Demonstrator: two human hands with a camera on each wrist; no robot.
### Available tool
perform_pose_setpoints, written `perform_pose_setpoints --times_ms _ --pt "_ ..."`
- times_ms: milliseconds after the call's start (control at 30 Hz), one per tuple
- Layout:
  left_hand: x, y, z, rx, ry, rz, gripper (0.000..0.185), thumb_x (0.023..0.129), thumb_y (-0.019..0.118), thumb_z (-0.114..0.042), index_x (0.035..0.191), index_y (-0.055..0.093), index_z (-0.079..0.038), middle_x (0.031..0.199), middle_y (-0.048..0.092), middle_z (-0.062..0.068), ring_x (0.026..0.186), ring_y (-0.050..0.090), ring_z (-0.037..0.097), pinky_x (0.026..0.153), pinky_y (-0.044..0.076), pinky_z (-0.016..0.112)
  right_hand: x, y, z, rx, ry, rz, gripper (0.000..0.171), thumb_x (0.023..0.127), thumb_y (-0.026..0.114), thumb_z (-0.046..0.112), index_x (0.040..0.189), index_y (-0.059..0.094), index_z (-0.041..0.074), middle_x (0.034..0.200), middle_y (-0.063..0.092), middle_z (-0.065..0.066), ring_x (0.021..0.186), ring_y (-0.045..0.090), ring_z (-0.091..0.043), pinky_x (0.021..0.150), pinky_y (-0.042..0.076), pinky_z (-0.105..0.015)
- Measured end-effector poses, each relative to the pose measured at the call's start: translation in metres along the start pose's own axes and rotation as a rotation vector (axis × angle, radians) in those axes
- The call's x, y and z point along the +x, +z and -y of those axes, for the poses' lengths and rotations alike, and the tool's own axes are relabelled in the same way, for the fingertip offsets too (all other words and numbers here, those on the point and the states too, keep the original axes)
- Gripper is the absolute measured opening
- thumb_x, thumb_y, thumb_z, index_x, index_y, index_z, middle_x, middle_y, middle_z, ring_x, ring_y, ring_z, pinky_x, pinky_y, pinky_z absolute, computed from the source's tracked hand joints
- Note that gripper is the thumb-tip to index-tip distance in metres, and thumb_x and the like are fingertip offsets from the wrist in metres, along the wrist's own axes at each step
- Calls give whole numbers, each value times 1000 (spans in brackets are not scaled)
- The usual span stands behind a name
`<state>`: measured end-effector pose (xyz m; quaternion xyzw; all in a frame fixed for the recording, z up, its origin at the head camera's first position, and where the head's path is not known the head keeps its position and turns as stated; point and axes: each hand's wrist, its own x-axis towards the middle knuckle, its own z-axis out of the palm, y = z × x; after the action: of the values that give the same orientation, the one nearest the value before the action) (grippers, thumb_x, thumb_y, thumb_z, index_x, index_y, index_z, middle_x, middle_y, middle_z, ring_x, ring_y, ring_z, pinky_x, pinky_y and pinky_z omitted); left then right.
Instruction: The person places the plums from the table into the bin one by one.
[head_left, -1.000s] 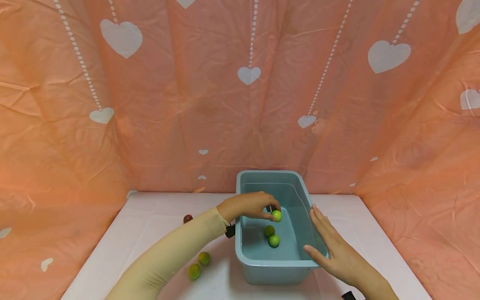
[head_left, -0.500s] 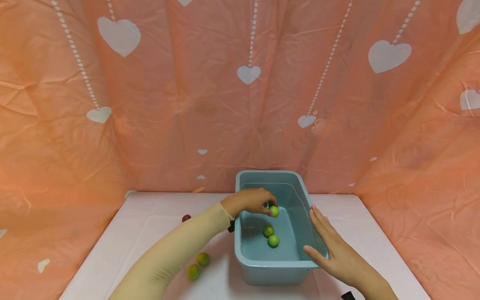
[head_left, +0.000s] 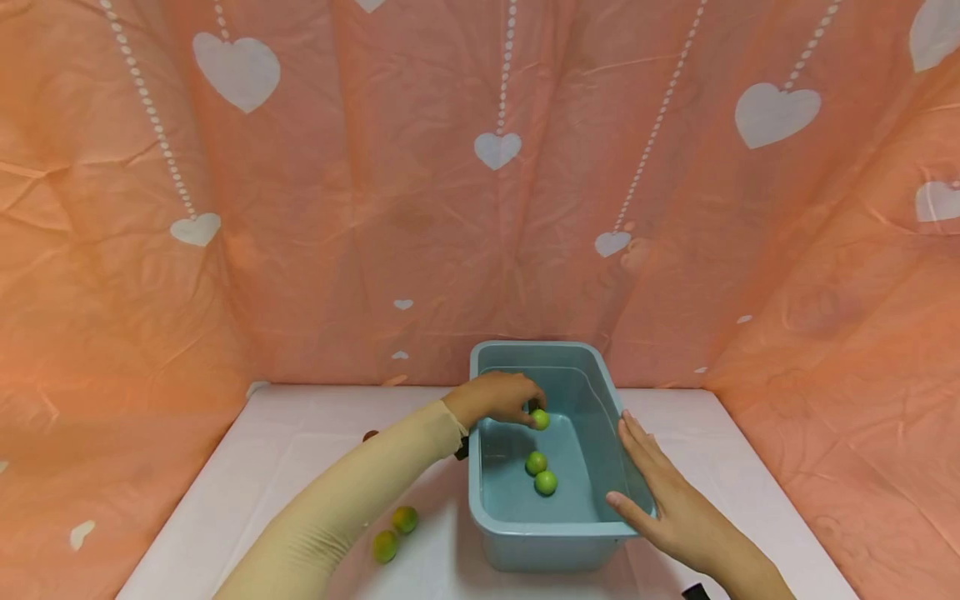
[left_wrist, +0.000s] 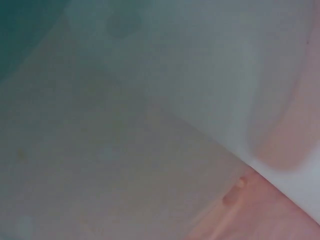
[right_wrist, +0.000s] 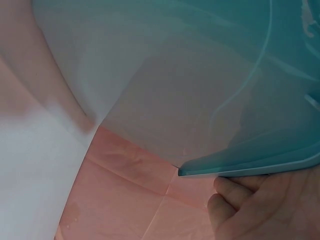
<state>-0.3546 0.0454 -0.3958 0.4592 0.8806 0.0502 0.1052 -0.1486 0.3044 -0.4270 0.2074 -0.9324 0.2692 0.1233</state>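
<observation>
Held fruit: a small round green fruit [head_left: 539, 419] is pinched at the fingertips of the left hand [head_left: 497, 398], over the far left part of the blue-grey rectangular plastic tub [head_left: 551, 535], just inside its left wall.
Left hand: fingers curled down round the fruit, sleeve of the cream-coloured arm crossing the tub's left rim; it is the nearer hand to the fruit, in fact touching it.
Right hand: the right hand [head_left: 667, 506] lies spread, fingers straight, flat along the tub's right rim and wall, holding nothing; the right wrist view shows its fingers just under the rim.
Direction: from the right hand the held fruit lies to the left and farther away, across the tub's inside.
Tub axis: its long side runs away from the person, near to far; the open top faces up.
Fruit axis: round, so no long axis or pointing end can be told.
Inside the tub: two more green fruits [head_left: 541, 472] rest on the floor, touching or nearly so, nearer than the held one.
On the table: two yellow-green fruits [head_left: 395, 532] lie left of the tub on the white table [head_left: 285, 450].
</observation>
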Motion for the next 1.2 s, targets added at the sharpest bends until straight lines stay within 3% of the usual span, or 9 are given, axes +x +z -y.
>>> perform_pose_setpoints --times_ms 267,467,733,1033,1200 --pt "0 4 -3 64 -58 33 30 97 83 -33 125 79 -22 110 74 -12 101 66 5 91 56 31 -1 0 -1 13 12 7 91 103 74 35 173 19 10 180 14 -12 160 16 -51 114 1 -1" --pt "-1 5 -5 115 -56 58 26 97 83 -37 119 80 -25 106 72 -13 96 64 4 83 54 28 -1 0 -1 9 6 6 92 103 74 34 173 19 10 180 14 -12 159 18 -54 114 1 -1" --pt "-1 4 -5 129 -52 79 34 99 80 -34 130 78 -20 119 74 -9 109 67 8 90 56 30 -1 1 -1 8 -2 -3 92 103 74 34 172 20 10 179 16 -13 160 17 -52 115 1 -2" --pt "0 3 -5 29 -36 49 35 101 79 -30 135 76 -18 123 75 -7 115 68 11 97 57 33 -1 1 -1 11 14 -2 91 103 74 34 173 20 11 179 15 -12 158 19 -56 113 1 -1" --pt "0 3 -1 -27 -3 17 35 103 77 -30 136 75 -19 122 75 -7 113 68 9 95 56 29 0 1 0 12 7 0 91 103 74 34 173 20 11 179 16 -13 162 16 -47 113 2 -1"
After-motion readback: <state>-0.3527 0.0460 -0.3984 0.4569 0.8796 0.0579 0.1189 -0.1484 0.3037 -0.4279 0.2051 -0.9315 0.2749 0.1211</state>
